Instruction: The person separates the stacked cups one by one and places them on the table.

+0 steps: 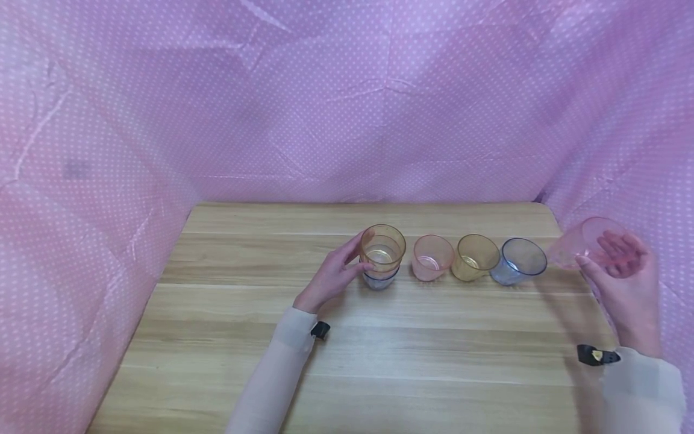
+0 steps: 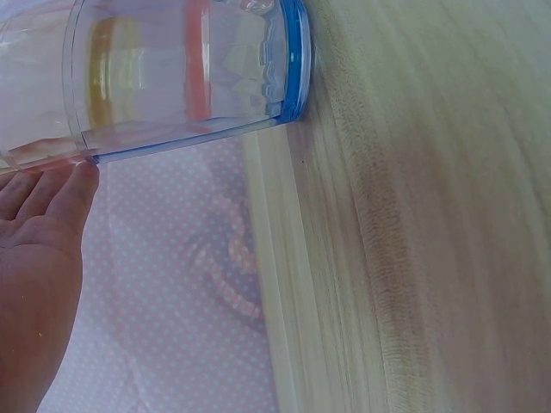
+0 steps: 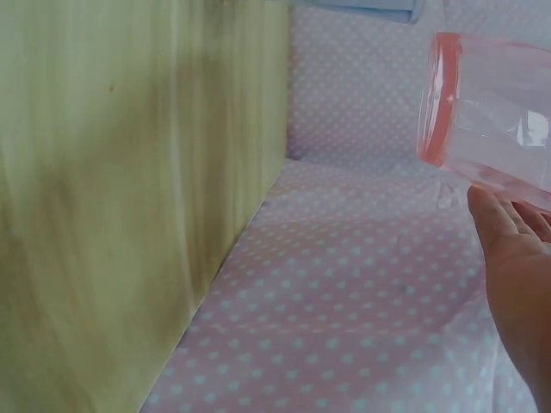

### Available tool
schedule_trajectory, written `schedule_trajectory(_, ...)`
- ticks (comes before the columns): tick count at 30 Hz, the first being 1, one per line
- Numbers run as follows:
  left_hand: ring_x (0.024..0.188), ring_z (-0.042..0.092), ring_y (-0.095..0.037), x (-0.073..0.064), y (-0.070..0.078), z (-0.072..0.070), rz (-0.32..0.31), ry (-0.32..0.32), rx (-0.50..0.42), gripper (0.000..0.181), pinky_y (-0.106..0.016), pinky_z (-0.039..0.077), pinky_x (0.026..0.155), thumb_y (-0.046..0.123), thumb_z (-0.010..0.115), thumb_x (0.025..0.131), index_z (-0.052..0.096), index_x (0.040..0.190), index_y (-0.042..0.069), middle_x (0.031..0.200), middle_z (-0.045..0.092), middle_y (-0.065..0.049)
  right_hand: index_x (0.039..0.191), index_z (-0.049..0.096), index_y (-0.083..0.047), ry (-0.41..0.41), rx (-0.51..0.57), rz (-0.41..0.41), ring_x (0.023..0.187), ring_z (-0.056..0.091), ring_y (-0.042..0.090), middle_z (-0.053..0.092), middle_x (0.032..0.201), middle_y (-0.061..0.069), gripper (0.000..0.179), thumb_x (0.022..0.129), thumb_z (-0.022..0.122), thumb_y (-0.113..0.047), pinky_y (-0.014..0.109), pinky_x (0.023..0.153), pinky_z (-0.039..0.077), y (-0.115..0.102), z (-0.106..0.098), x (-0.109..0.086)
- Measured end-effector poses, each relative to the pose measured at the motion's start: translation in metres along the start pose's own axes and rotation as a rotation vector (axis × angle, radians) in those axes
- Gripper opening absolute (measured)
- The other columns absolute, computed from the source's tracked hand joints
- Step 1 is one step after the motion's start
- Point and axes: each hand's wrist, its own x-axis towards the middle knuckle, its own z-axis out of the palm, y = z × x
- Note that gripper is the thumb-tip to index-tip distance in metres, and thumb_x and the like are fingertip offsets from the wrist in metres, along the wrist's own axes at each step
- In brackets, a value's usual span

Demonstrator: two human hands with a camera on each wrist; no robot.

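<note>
My left hand (image 1: pixel 333 277) grips a stack of clear tumblers, its thumb near me and fingers round the far side. In the stack, a yellow-tinted cup (image 1: pixel 384 260) is uppermost, a pink one shows beneath it, and a blue one (image 1: pixel 381 281) is outermost on the table. The left wrist view shows the blue base (image 2: pixel 297 60) on the wood, with pink and yellow bases nested within. Beyond the table's right edge, my right hand (image 1: pixel 623 295) holds a tilted pink cup (image 1: pixel 580 241) in the air; its thick pink base (image 3: pixel 442 99) points toward the table side.
Right of the stack, a pink cup (image 1: pixel 432 259), a yellow cup (image 1: pixel 475 259) and a blue cup (image 1: pixel 517 262) stand upright in a row, close together. The wooden table (image 1: pixel 412 361) is bordered by pink dotted cloth (image 1: pixel 347 108) behind and at both sides.
</note>
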Motion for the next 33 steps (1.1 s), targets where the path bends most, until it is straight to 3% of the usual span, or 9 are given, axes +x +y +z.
schedule_trajectory(7, 0.147, 0.042, -0.029, 0.0, 0.0, 0.0, -0.005, 0.001, -0.002, 0.072, -0.031, 0.037, 0.12, 0.015, 0.07, 0.099, 0.036, 0.162, 0.016, 0.163, 0.038, -0.011, 0.147, 0.038, -0.011, 0.007, -0.038, 0.027, 0.123, 0.054, 0.01, 0.056, 0.138, 0.002, 0.084, 0.08, 0.068, 0.029, 0.009, 0.1, 0.046, 0.006, -0.005, 0.002)
schedule_trajectory(13, 0.146, 0.043, -0.028, 0.0, 0.0, 0.0, 0.01, 0.0, -0.004, 0.071, -0.032, 0.036, 0.121, 0.014, 0.069, 0.099, 0.036, 0.162, 0.014, 0.163, 0.039, -0.011, 0.141, 0.046, -0.009, -0.069, -0.049, 0.026, 0.112, 0.057, 0.01, 0.057, 0.128, 0.002, 0.075, 0.081, 0.067, 0.029, 0.007, 0.092, 0.05, 0.011, -0.012, 0.004)
schedule_trajectory(20, 0.147, 0.042, -0.028, 0.0, 0.001, 0.0, 0.018, -0.003, -0.016, 0.07, -0.031, 0.037, 0.121, 0.014, 0.068, 0.099, 0.036, 0.162, 0.014, 0.164, 0.038, -0.009, 0.137, 0.047, -0.013, -0.153, -0.156, 0.039, 0.103, 0.061, 0.004, 0.059, 0.123, -0.002, 0.071, 0.082, 0.071, 0.025, 0.004, 0.089, 0.05, 0.016, -0.021, 0.005)
schedule_trajectory(25, 0.147, 0.042, -0.027, 0.0, 0.0, 0.0, 0.022, -0.001, -0.021, 0.071, -0.031, 0.036, 0.121, 0.013, 0.068, 0.099, 0.037, 0.162, 0.013, 0.164, 0.037, -0.008, 0.131, 0.054, -0.005, -0.19, -0.21, 0.011, 0.096, 0.066, 0.005, 0.064, 0.117, 0.0, 0.062, 0.08, 0.072, 0.025, 0.007, 0.086, 0.053, 0.022, -0.025, 0.008)
schedule_trajectory(33, 0.147, 0.042, -0.027, 0.0, 0.0, 0.0, 0.029, 0.002, -0.022, 0.07, -0.03, 0.036, 0.121, 0.012, 0.068, 0.099, 0.037, 0.162, 0.012, 0.164, 0.037, -0.008, 0.129, 0.049, -0.016, -0.209, -0.288, 0.084, 0.092, 0.066, -0.003, 0.064, 0.115, -0.009, 0.061, 0.085, 0.074, 0.017, 0.004, 0.081, 0.052, 0.03, -0.029, 0.006)
